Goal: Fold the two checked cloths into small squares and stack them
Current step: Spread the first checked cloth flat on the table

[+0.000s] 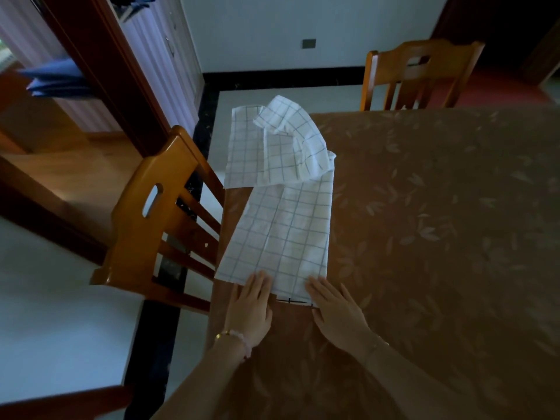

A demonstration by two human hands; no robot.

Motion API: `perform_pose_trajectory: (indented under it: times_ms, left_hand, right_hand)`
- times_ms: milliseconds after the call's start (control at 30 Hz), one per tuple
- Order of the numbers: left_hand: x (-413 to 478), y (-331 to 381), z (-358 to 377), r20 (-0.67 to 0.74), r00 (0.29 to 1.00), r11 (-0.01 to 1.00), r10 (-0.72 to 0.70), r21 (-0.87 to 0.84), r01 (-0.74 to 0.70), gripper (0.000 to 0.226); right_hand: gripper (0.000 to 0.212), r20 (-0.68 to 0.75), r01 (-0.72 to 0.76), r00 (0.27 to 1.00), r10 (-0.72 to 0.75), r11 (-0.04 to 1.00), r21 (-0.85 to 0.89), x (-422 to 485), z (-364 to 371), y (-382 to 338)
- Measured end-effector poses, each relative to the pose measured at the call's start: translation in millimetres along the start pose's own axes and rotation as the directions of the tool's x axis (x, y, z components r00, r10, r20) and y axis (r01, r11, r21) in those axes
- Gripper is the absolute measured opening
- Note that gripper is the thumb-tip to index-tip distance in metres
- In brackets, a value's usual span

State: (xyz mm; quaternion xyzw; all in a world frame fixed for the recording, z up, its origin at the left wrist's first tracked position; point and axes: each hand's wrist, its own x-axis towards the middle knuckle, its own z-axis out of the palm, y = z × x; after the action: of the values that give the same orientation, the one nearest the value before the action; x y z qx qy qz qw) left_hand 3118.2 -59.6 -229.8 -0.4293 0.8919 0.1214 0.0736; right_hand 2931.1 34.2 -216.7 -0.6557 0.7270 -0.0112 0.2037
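The white cloth with thin grey checks (281, 234) lies in the middle of the frame as a long band near the left edge of the table, and its long axis runs straight away from the person, from the hands at the bottom up toward the top of the frame. So the near short end is the part within reach, and I judge that the coming fold will carry this end forward along the band. It looks already doubled lengthwise, with a soft ridge down its middle. At its far end the second white checked cloth (272, 140) lies crumpled, partly over the first one and partly hanging past the table edge; where exactly one ends and the other starts I cannot tell. The left hand (250, 304) rests flat with fingers spread on the near left corner, and the right hand (335, 310) rests flat in the same way on the near right corner; neither is pinching the fabric, they only press it down. Both are about equally near to the cloth. Under everything is the brown tablecloth with a pale leaf pattern (439, 222). An orange wooden chair (163, 225) stands at the left of the frame beside the table, and another wooden chair (421, 71) at the upper right.
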Motion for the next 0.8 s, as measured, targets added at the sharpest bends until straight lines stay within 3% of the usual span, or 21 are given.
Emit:
perform_pose_trajectory:
  times_ms: [200,400,800]
  left_hand:
    - [-30,14,9,-0.051,0.996,0.996,0.075,0.046,-0.072,0.065]
    - [-57,38,22,-0.045,0.993,0.994,0.108,0.000,-0.108,0.061]
    - [-84,73,27,-0.053,0.973,0.968,0.224,-0.107,-0.229,0.050]
  right_hand:
    - [0.075,-0.011,-0.043,0.999,0.043,0.999,-0.004,-34,12,9]
    - [0.050,-0.027,-0.149,0.988,0.149,0.989,-0.006,-73,20,14]
    - [0.050,-0.129,-0.161,0.977,0.167,0.985,0.056,-130,35,38]
